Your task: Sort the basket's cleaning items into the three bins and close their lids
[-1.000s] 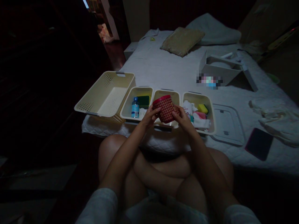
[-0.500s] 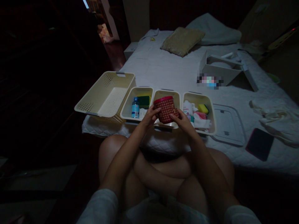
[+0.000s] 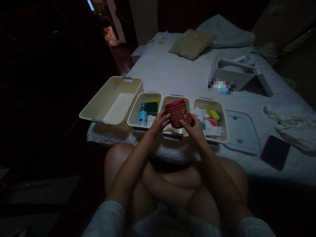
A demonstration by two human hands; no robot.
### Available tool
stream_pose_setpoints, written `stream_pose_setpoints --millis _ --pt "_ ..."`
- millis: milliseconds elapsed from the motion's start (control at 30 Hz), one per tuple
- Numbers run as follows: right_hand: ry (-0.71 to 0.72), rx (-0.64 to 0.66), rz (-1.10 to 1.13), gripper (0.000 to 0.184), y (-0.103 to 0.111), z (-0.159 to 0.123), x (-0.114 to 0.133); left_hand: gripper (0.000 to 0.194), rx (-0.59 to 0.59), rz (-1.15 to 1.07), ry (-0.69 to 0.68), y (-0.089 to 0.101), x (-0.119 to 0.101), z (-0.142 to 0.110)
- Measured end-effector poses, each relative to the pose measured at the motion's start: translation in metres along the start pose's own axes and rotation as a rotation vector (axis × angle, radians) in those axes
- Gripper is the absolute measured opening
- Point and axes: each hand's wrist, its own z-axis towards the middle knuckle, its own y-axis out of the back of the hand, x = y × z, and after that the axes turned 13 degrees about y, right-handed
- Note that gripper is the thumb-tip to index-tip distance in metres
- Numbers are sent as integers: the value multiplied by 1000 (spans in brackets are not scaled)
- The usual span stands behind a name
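Both hands hold a dark red round container (image 3: 176, 113) with a checked, woven-looking pattern and a bright red rim, tilted above the middle bin (image 3: 166, 102). My left hand (image 3: 159, 123) has its fingers against the container's lower left side. My right hand (image 3: 195, 126) grips its lower right side, thumb on the front. The left bin (image 3: 132, 115) contains a blue-capped bottle (image 3: 143, 115) and a green and yellow sponge (image 3: 153, 107). In the right bin (image 3: 225, 126) are a white bottle (image 3: 198, 113), a yellow sponge (image 3: 215, 115) and a pink and white packet (image 3: 212, 123).
A large cream basket (image 3: 96, 102) with perforated sides stands at the left on the bed's edge. Right of the bins lie a grey lid (image 3: 243, 130) and a dark flat tablet-like object (image 3: 275, 152). Farther back are a white box (image 3: 233, 79) and a beige cushion (image 3: 192, 44).
The red container has shifted slightly to the right and turned a little, its tilt altered. My hands have stayed on it; the bins and other things have not moved.
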Motion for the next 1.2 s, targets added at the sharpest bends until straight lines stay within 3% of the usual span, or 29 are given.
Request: stream_pose_setpoints --millis 233,367,633,833,1200 --pt "398 -58 -501 56 6 -3 -5 36 -5 -19 -9 -1 3 1" --pt "510 -21 -642 58 6 -6 -7 42 7 3 -5 -3 2 1" --pt "620 115 -782 59 1 -11 -6 43 25 8 9 1 3 1" --pt "604 146 -781 59 1 -13 -7 43 -8 16 1 1 4 2" --pt "588 70 -585 47 5 -10 0 45 -68 -2 -19 0 5 3"
